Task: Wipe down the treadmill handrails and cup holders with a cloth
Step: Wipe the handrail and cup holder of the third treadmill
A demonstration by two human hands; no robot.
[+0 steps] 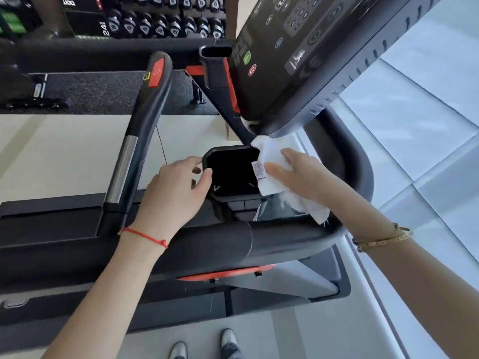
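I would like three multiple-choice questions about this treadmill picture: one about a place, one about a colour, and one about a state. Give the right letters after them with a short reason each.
1. Where is the white cloth?
A. on the floor
B. at the right rim of the cup holder
C. over the left handrail

2. What colour is the string on the wrist of the left hand?
A. red
B. blue
C. green

3. What is the right hand doing?
A. hanging idle
B. pressing a console button
C. pressing the cloth on the cup holder's rim

Answers:
1 B, the cloth drapes over the holder's right edge.
2 A, a thin red string circles that wrist.
3 C, its fingers lie on the cloth.
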